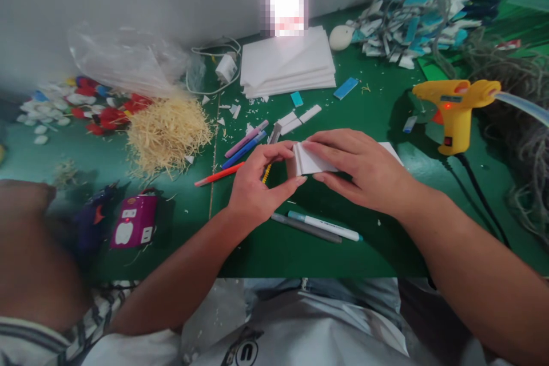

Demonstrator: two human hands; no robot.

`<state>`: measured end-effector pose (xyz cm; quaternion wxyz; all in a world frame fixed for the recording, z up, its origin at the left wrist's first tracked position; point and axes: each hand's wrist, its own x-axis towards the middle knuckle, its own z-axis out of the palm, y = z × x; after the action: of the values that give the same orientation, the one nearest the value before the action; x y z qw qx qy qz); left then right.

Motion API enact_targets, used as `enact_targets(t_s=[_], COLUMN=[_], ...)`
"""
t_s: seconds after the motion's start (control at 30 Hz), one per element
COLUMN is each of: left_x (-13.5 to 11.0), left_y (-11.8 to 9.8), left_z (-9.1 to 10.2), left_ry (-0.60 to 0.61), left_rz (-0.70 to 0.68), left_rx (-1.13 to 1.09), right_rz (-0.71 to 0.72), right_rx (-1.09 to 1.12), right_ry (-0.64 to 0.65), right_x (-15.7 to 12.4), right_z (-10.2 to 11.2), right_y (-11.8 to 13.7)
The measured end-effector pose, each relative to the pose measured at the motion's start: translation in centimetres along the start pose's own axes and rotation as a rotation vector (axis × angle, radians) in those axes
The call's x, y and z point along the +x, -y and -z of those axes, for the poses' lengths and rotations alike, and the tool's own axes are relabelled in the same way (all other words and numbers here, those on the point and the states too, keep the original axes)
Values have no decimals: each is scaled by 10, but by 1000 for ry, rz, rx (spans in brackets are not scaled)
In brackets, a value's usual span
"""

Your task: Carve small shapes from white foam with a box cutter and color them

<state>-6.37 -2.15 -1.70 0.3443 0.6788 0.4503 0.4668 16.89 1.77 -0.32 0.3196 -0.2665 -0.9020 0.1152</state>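
Between my two hands, above the green table, is a small folded white board piece (pixel 315 161) with a layered left edge. My left hand (pixel 261 183) pinches that edge between fingers and thumb. Over the top and along the lower side of the same piece, my right hand (pixel 360 171) is closed, hiding part of it. A white sheet (pixel 391 152) shows past the right hand. Left of the hands lie a red pen (pixel 218 174), a blue marker (pixel 243 150) and a purple marker (pixel 246 138). Below them rest a grey pen (pixel 306 227) and a white marker (pixel 326 225).
A yellow glue gun (pixel 457 108) with a lit light stands at right. White boards (pixel 287 63) are stacked at the back. Wood shavings (pixel 169 134) and a purple power adapter (pixel 134 220) are at left. Another person's arm (pixel 34 251) is at the left edge.
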Motion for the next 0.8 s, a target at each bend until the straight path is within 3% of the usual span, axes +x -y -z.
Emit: enact_targets(t_s=[0.33, 0.53, 0.8], left_x=[0, 0, 7], left_y=[0, -2, 1], left_z=[2, 4, 5], left_ry=[10, 8, 92], left_rz=[-2, -43, -190], left_rx=[31, 78, 417], right_rz=[24, 15, -86], right_rx=[-13, -19, -84], right_ry=[11, -46, -66], right_x=[0, -1, -2], right_z=[3, 4, 3], right_y=[-2, -3, -2])
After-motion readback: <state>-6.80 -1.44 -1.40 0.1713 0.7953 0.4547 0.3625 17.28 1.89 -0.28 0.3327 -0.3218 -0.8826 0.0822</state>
